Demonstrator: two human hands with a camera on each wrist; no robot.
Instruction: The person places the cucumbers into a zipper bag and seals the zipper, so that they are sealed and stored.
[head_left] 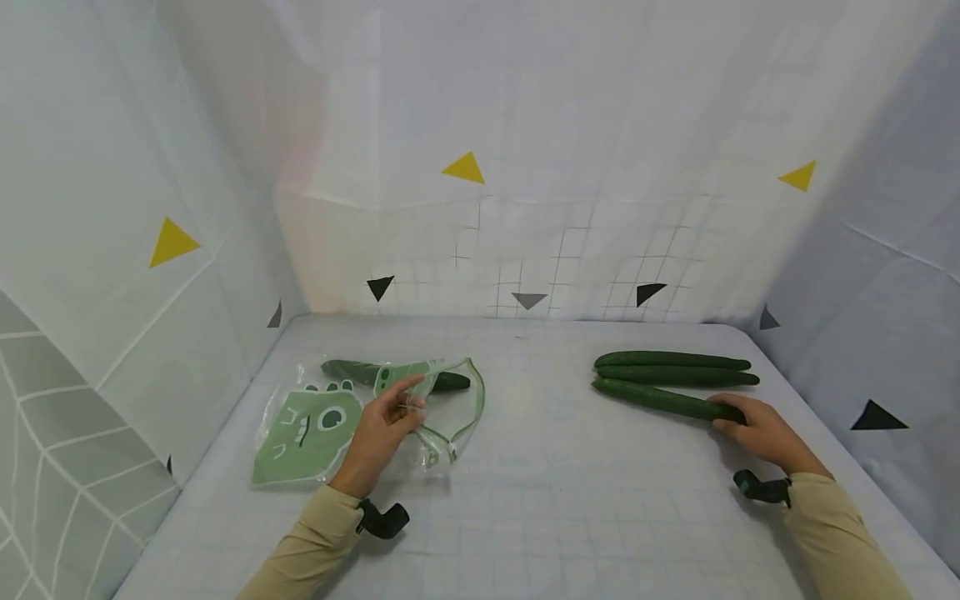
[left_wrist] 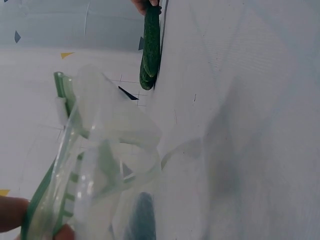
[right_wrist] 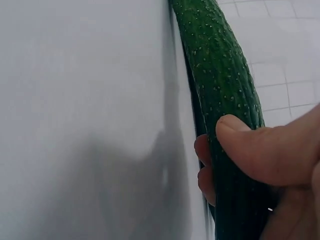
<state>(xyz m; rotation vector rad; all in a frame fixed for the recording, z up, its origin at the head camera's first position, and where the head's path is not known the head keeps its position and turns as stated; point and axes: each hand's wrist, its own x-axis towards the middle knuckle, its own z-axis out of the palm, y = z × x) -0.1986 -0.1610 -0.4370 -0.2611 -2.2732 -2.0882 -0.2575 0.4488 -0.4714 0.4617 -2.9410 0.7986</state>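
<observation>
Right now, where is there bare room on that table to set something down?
The widest free patch is the middle of the table, between the plastic bag and the three cucumbers, down between the sleeves. It's crowded at left, where the left hand pinches the bag with a cucumber showing through, and around the right hand, gripping the nearest cucumber.
</observation>
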